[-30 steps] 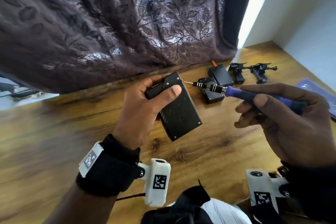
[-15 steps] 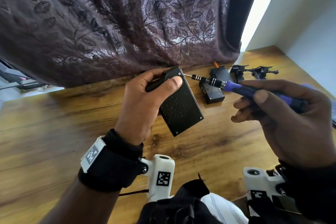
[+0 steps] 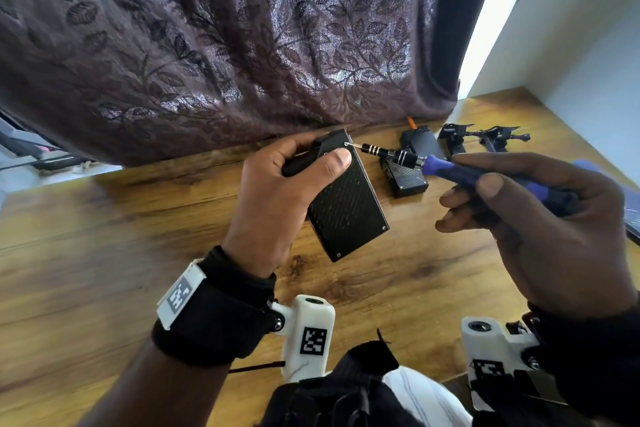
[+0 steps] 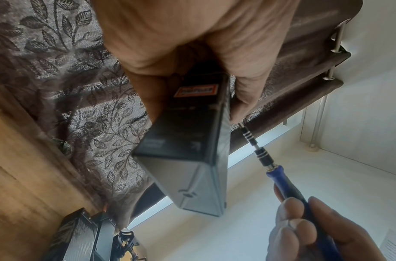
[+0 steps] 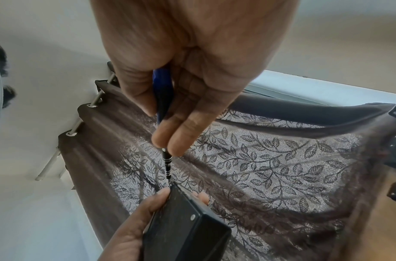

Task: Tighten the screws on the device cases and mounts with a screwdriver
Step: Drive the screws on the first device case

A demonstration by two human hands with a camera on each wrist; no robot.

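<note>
My left hand (image 3: 294,177) grips a flat black device case (image 3: 349,204) above the wooden table, thumb across its textured face and fingers behind it. My right hand (image 3: 519,204) holds a blue-handled screwdriver (image 3: 460,170) with a black banded shaft. Its tip sits at the screw in the case's top corner (image 3: 347,144). From the left wrist the case (image 4: 192,150) hangs below my palm with the screwdriver (image 4: 259,155) at its right edge. From the right wrist the screwdriver (image 5: 165,162) points down to the case (image 5: 186,227).
On the wooden table (image 3: 104,253) behind the case lie a smaller black case (image 3: 407,178), another black case (image 3: 420,142) and two black mounts (image 3: 485,137). A patterned curtain (image 3: 225,45) hangs along the table's far edge. A white wall stands at the right.
The screwdriver moved left until its tip reached the screw at the case's top corner. My left hand kept hold of the case and raised it slightly.
</note>
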